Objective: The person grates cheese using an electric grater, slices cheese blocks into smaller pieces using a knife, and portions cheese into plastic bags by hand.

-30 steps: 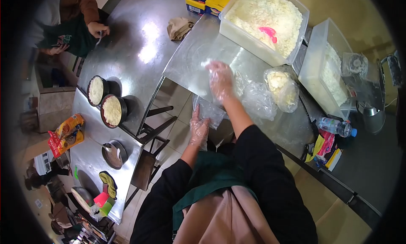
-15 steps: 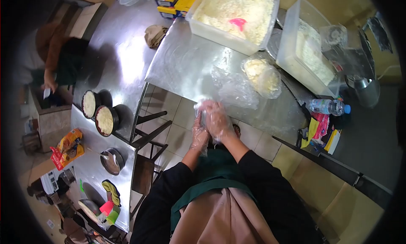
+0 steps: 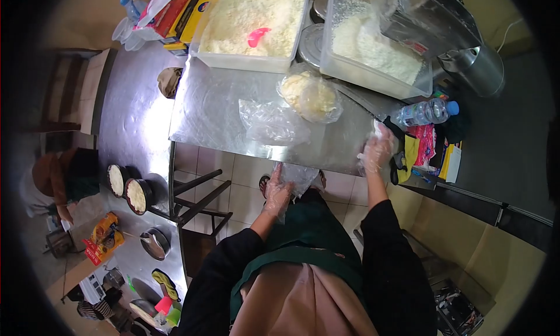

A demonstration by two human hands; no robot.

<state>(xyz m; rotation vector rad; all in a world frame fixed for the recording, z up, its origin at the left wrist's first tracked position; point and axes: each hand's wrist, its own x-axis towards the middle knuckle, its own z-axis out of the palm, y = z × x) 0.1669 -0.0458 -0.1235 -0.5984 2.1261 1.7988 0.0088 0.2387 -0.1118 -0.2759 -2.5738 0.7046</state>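
My left hand (image 3: 277,199), in a clear plastic glove, is in front of the steel table's edge, index finger pointing forward. Its other fingers are closed on a clear plastic bag (image 3: 299,178) that spreads out to its right. Off to the right, my gloved right hand (image 3: 379,149) is over the table's front right corner. A small white wad, perhaps tissue, (image 3: 378,128) shows at its fingertips, and the hand is closed around it. Between and beyond my hands lie a crumpled clear bag (image 3: 271,123) and a bag of pale yellow crumbly stuff (image 3: 309,96).
At the back stand a tub of yellowish crumbs (image 3: 245,62) with a pink scoop (image 3: 256,37) and a tub of white powder (image 3: 373,79). A water bottle (image 3: 426,112) lies right. Filled round pans (image 3: 138,196) sit left. A person (image 3: 58,178) is at far left.
My hands have come apart: the right has swung out to the right with the white wad, while the left stays low in front of me. The view has turned rightward.
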